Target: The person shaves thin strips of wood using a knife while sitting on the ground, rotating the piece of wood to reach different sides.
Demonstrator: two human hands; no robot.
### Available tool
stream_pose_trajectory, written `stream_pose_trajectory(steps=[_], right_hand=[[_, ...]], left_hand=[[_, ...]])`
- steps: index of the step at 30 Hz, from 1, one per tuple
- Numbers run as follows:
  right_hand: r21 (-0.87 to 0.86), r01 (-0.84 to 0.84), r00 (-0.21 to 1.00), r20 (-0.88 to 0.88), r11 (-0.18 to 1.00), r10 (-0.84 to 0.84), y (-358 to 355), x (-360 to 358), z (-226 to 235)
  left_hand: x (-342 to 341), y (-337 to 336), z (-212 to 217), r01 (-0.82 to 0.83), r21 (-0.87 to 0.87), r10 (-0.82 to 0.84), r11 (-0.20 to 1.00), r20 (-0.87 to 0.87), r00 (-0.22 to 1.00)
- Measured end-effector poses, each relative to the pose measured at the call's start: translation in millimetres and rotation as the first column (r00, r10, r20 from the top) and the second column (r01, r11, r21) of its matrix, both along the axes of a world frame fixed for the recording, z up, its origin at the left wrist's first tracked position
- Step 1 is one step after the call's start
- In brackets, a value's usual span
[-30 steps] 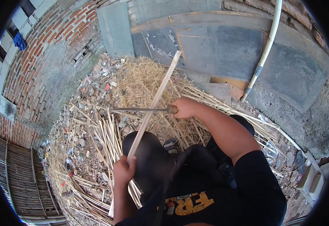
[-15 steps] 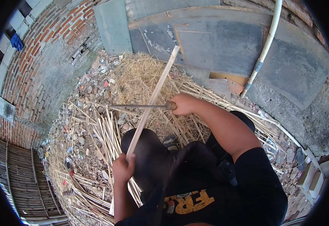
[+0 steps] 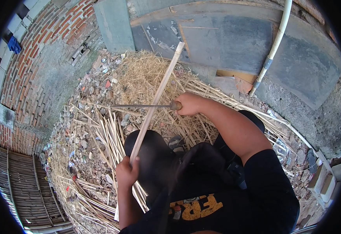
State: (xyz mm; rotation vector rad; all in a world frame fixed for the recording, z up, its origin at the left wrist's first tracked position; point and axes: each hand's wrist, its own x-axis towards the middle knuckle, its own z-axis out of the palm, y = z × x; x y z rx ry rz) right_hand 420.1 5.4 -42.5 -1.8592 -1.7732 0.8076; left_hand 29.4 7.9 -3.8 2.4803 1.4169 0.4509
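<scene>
Bamboo strip (image 3: 157, 93) crosses over blade (image 3: 139, 106) — straw pile (image 3: 147, 74) behind.

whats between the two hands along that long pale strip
In the head view, only the bamboo strip itself spans from the left hand up to where the blade, held by the right hand, crosses it.

— Any signs or screens where you're looking?

— None are showing anywhere around you.

— Packages?

— Only litter. A crumpled clear plastic wrapper (image 3: 281, 147) is lying on the ground on your right side, catching the light among the stones and pale strips. Over on your left, small torn wrapper scraps are lying scattered through the rubble (image 3: 88, 156); one red scrap (image 3: 107, 83) is sitting near the edge of the straw pile (image 3: 139, 78), and a few pale and silvery bits are lying farther up by the brick wall (image 3: 41, 58).

— Labels?

— The scraps are too small to tell.
</scene>
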Motion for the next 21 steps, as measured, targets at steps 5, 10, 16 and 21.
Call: stream_pose_trajectory(steps=[5,10,16,21], right_hand=[[0.015,-0.012,1.000,-0.021,1.000,0.012,0.2,0.4,-1.1],[0.028,-0.010,1.000,-0.005,1.000,0.010,0.3,-0.9,-1.3],[0.014,-0.023,1.000,-0.007,1.000,0.023,2.8,1.3,-6.5],[0.019,-0.035,0.999,-0.022,0.999,0.036,3.3,2.2,-9.1]], left_hand=[[0.2,0.0,1.3,0.000,-0.009,0.000,1.000,0.004,1.000],[0.4,-0.8,1.8,-0.004,-0.014,0.004,1.000,0.005,1.000],[-0.1,-0.2,0.3,0.001,0.001,-0.001,1.000,0.009,1.000],[0.0,0.7,-0.5,-0.001,-0.019,0.002,1.000,0.018,1.000]])
